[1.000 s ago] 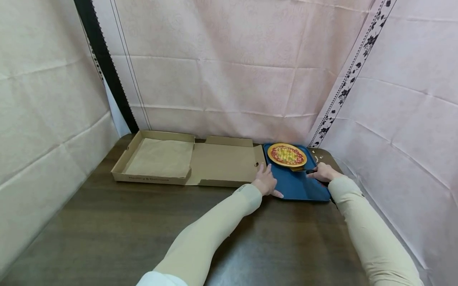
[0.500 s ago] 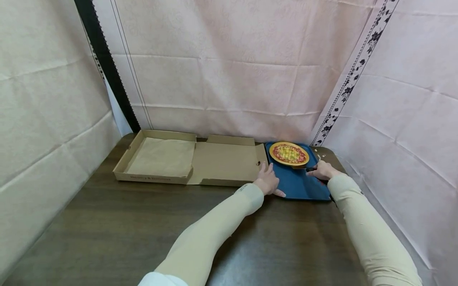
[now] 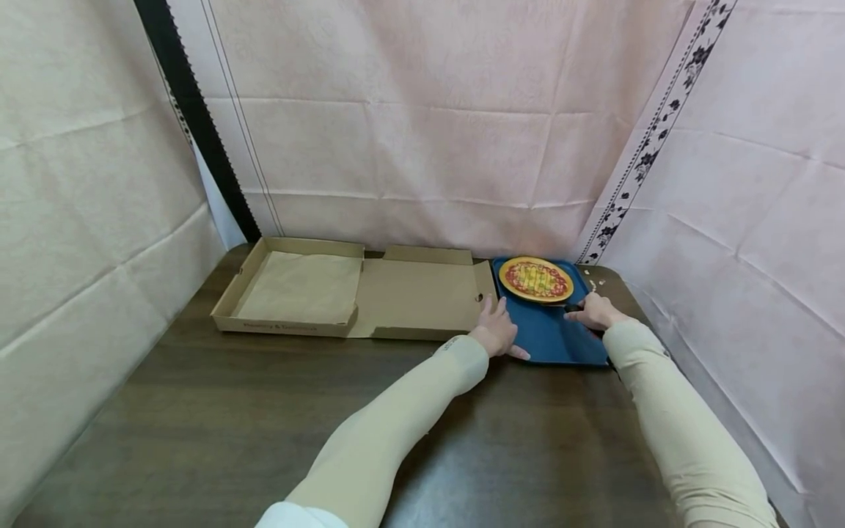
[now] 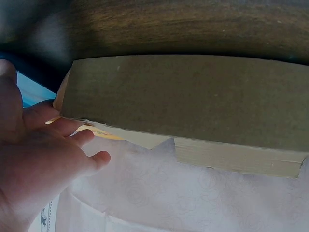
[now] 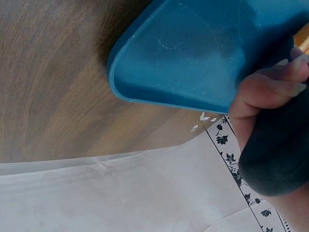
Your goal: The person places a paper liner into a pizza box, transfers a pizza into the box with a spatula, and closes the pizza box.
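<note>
A round pizza (image 3: 536,279) lies at the far end of the blue tray (image 3: 561,341), at the back right of the table. My right hand (image 3: 595,312) grips the black handle (image 5: 277,150) of a spatula. Its blade reaches under the pizza's near edge, and only a thin strip shows. My left hand (image 3: 495,328), fingers spread, is at the tray's near left side, beside the cardboard lid's end. The left wrist view shows that hand (image 4: 41,145) with fingers straight by the lid (image 4: 183,101). Whether it presses on the tray is hard to tell.
An open pizza box (image 3: 280,328) lined with brown paper (image 3: 304,287) stands at the left, its lid flat towards the tray. Small white scraps (image 5: 205,117) lie on the table past the tray's right side. Cloth walls (image 3: 422,147) enclose the table.
Less of the spatula's blade shows beside the pizza now, and the shadow below the pizza's near edge looks darker. Both hands keep nearly the same place; the head view has shifted slightly.
</note>
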Demonstrator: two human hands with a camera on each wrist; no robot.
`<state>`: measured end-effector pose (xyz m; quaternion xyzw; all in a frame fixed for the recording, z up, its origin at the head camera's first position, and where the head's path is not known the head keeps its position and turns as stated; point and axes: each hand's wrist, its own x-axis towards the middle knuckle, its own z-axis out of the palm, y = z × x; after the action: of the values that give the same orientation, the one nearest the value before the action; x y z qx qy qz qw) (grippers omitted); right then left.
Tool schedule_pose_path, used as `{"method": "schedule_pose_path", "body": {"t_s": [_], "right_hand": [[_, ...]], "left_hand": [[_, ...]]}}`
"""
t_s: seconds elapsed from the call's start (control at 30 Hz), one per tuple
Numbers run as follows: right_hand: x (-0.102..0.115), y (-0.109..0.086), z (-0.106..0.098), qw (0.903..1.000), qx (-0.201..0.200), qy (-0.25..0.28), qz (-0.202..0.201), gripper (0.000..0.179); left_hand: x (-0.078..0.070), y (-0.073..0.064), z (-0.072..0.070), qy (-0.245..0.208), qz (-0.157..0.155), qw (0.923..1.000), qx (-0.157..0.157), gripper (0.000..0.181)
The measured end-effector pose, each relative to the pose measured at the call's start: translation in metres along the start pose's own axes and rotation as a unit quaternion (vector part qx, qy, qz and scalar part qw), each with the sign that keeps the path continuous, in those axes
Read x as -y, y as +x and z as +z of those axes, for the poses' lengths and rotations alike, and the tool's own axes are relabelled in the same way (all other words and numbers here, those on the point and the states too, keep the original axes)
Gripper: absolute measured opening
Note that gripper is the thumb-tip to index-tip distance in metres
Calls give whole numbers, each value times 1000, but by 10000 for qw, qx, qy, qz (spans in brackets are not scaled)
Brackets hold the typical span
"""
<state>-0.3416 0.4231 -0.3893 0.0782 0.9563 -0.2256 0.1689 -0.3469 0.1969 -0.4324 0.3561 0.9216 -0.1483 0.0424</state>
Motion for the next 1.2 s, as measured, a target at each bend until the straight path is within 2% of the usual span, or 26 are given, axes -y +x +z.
{"method": "schedule_pose_path", "body": {"t_s": [0.43,0.93,1.03,1.2], "right_hand": [[-2,6,7,9998,-131,-28,-113,32],[-12,10,20,9984,-485,134,-269,35],[-14,11,24,9977,-607,155,-272,39],[-19,13,35,9962,-825,120,-235,57]], "left_hand": [[-1,1,0,11,-43,10000,52,74],[-3,3,-3,7,-103,9999,138,75],[-3,3,-3,-11,-114,9998,150,75],[-2,2,-1,1,-94,9999,110,74]]}}
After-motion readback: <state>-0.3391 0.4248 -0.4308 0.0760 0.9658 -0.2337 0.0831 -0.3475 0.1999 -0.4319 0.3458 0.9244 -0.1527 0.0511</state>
